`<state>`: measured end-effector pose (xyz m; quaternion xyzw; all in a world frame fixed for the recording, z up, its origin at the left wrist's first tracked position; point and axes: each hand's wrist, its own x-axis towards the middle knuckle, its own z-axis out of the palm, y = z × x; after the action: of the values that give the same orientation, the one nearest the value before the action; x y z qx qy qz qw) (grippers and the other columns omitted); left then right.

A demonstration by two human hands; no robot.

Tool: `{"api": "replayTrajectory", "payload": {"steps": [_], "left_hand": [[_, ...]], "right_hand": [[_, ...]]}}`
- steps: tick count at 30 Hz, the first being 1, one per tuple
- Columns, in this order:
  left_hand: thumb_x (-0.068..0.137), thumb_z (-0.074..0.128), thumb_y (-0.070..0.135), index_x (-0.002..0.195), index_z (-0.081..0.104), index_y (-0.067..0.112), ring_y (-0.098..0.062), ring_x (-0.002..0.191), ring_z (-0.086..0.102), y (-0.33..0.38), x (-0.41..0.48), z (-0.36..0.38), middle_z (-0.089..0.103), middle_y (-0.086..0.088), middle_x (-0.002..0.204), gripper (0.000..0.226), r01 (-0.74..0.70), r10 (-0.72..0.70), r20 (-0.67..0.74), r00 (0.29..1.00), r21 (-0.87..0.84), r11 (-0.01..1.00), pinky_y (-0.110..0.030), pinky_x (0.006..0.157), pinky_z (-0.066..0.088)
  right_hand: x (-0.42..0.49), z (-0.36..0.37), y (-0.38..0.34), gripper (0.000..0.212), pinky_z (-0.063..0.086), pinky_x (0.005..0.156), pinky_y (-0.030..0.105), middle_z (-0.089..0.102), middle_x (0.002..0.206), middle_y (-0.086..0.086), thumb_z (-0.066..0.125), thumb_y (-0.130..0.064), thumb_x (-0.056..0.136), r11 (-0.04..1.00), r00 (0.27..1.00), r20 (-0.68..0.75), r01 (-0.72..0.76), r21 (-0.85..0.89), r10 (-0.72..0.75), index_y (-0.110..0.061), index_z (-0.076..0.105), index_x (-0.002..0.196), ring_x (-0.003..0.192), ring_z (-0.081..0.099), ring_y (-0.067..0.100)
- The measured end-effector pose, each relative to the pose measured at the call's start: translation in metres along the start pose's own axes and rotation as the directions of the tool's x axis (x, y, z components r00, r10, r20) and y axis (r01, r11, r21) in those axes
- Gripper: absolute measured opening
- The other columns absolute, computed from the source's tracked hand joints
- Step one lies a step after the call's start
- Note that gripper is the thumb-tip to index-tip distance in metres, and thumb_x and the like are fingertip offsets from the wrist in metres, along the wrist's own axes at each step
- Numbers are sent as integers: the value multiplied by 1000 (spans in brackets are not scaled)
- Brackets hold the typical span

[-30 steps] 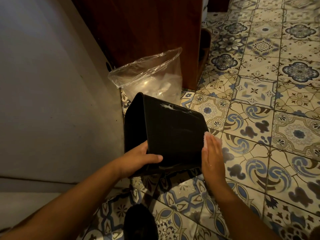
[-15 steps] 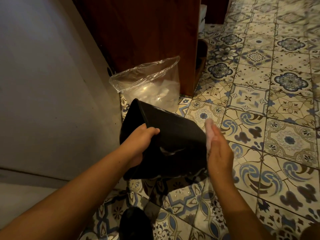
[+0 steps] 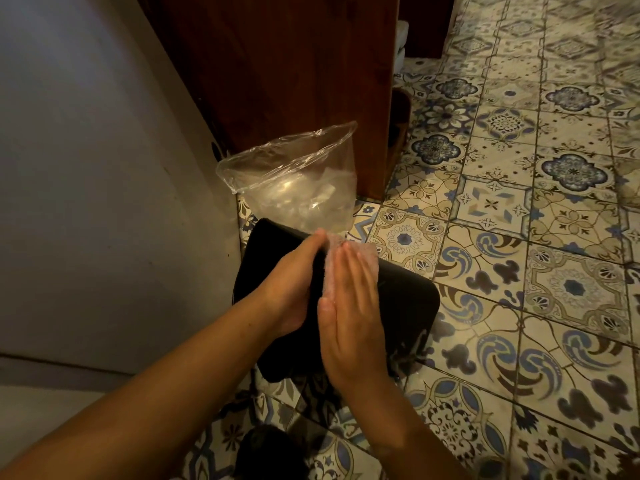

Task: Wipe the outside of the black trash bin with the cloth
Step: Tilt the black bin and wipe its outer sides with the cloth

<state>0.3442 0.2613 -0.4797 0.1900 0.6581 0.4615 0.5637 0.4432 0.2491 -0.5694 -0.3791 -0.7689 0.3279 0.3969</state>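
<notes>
The left hand (image 3: 294, 289) holds the black trash bin (image 3: 405, 299), which lies tipped on the tiled floor (image 3: 519, 271), its grip curled round the bin's left edge. The right hand (image 3: 353, 306) lies flat with fingers together, pressing the pale cloth (image 3: 332, 247) onto the bin's upper face. At twelve o'clock just beyond stands a clear plastic bag (image 3: 294, 174).

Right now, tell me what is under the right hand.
A pale cloth lies under the flat right hand, pressed onto the black bin. Its edges show past the fingertips and thumb side; the rest, and the bin surface beneath, are covered.
</notes>
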Motion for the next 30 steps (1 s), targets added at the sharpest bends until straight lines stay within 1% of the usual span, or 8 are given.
{"api": "replayTrajectory", "payload": {"steps": [3, 6, 12, 16, 18, 20, 24, 30], "left_hand": [[102, 37, 48, 97, 72, 31, 5, 99, 70, -3, -2, 4, 77, 16, 99, 39, -70, 59, 68, 996, 172, 983, -19, 93, 48], [103, 35, 48, 99, 73, 34, 2, 104, 69, -4, -1, 5, 77, 14, 102, 41, -114, 98, 81, 992, 236, 965, -22, 98, 48], [102, 43, 40, 97, 76, 22, -17, 100, 73, -6, 5, -7, 80, 0, 98, 37, -67, 79, -69, 995, 161, 985, -35, 94, 54], [100, 46, 43, 86, 69, 28, -13, 87, 69, -4, 6, -10, 77, 7, 79, 31, -9, 25, -134, 991, 119, 993, -34, 87, 52], [100, 46, 45, 106, 65, 28, -13, 93, 62, -4, 5, -9, 66, 9, 90, 26, 7, 11, -147, 989, 122, 993, -34, 96, 46], [100, 45, 46, 123, 60, 20, -16, 103, 58, -4, 7, -10, 62, 9, 100, 37, 21, -3, -148, 989, 126, 992, -35, 101, 43], [100, 45, 46, 129, 60, 17, -21, 118, 60, 0, 10, -10, 65, -1, 126, 43, 29, -5, -153, 988, 151, 988, -43, 111, 43], [99, 45, 48, 136, 55, 17, -23, 121, 57, 3, 8, -14, 62, 0, 124, 50, 62, -24, -190, 982, 197, 978, -43, 112, 40]], "right_hand": [[8, 1, 2, 58, 25, 124, 48, 24, 167, 5, 29, -29, 104, 999, 998, -57, -2, -46, -1, -13, 21, 159, 157, 14, 13], [14, 2, 8, 56, 27, 121, 53, 32, 164, 9, 28, -29, 104, 997, 996, -88, 16, -76, -23, -10, 27, 157, 156, 19, 19], [27, 2, 38, 55, 25, 122, 48, 45, 156, 6, 23, -33, 105, 992, 998, -62, -21, -128, 14, -8, 42, 151, 149, 33, 19], [31, -2, 78, 60, 26, 121, 48, 49, 152, 1, 14, -41, 105, 981, 996, -35, -87, -171, 82, -13, 43, 150, 146, 36, 18], [29, -7, 101, 58, 28, 119, 49, 52, 149, -2, 13, -40, 106, 976, 988, -57, -151, -155, 144, -18, 46, 149, 144, 39, 17], [25, -14, 121, 55, 32, 118, 49, 55, 144, -3, 15, -37, 106, 965, 973, -91, -225, -138, 214, -20, 49, 146, 140, 42, 17], [20, -25, 154, 52, 37, 111, 39, 56, 138, -2, 18, -35, 106, 937, 945, -103, -323, -131, 311, -23, 51, 145, 133, 44, 18], [19, -35, 170, 47, 38, 107, 36, 62, 133, -4, 24, -32, 108, 933, 936, -78, -349, -87, 343, -23, 58, 139, 127, 50, 20]]}}
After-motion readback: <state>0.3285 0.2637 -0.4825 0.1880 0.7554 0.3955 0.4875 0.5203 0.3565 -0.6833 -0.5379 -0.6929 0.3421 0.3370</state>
